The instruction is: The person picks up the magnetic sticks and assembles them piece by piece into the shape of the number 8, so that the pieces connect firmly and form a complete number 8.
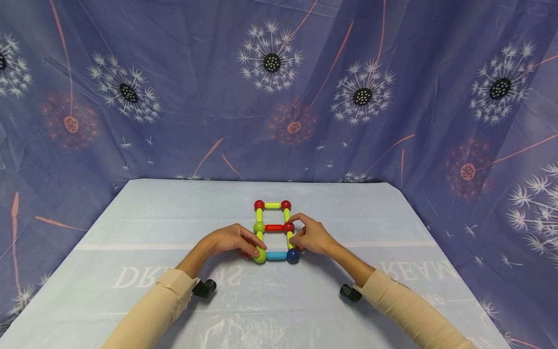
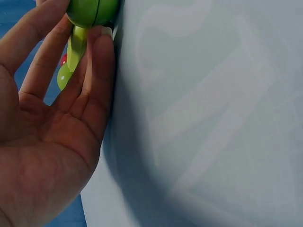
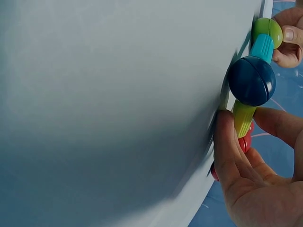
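Balls and rods joined into a ladder of two squares lie on the table. My left hand [image 1: 233, 240] holds the light green ball [image 1: 260, 256] at the near left corner, its fingers around it in the left wrist view. My right hand [image 1: 316, 237] pinches the yellow-green rod [image 3: 243, 118] just behind the dark blue ball [image 1: 293, 255]; a fingertip reaches the middle red ball [image 1: 288, 227]. A light blue rod [image 1: 276, 255] links the two near balls. The red rod [image 1: 274, 228] crosses the middle, from another green ball [image 1: 259, 227].
At the far end, two red balls [image 1: 259, 205] are joined by a yellow-green rod [image 1: 272, 205]. The pale table cover [image 1: 183, 208] has faint printed lettering. A blue-purple curtain [image 1: 196, 97] with dandelion prints hangs behind the table and at its sides.
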Available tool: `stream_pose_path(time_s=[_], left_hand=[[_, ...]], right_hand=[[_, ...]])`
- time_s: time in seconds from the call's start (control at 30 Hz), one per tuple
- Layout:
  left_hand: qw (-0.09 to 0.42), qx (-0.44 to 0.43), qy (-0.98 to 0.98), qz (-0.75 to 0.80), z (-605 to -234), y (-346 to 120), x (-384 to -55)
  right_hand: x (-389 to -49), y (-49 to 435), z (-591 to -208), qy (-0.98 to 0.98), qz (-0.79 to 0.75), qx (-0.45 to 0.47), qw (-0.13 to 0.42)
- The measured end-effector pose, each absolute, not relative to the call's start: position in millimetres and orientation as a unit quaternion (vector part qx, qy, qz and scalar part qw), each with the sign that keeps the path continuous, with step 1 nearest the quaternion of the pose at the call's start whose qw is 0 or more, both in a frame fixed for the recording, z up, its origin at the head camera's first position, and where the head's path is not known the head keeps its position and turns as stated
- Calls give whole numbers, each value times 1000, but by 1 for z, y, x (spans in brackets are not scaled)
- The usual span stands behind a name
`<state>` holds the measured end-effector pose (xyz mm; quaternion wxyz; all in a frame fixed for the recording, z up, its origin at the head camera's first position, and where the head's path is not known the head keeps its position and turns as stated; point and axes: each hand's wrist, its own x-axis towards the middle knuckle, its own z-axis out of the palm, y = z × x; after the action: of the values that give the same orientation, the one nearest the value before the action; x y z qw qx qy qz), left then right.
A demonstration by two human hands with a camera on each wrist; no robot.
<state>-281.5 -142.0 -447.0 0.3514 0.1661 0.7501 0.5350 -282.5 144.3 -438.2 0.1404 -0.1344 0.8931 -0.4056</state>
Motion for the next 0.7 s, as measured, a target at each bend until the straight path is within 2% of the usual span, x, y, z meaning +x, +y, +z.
stream_pose_path(time_s=[0.7], left_hand=[[319,190,773,515,-440,-144,-271]], right_hand=[[-282,139,-444,882,-433,-135,128]])
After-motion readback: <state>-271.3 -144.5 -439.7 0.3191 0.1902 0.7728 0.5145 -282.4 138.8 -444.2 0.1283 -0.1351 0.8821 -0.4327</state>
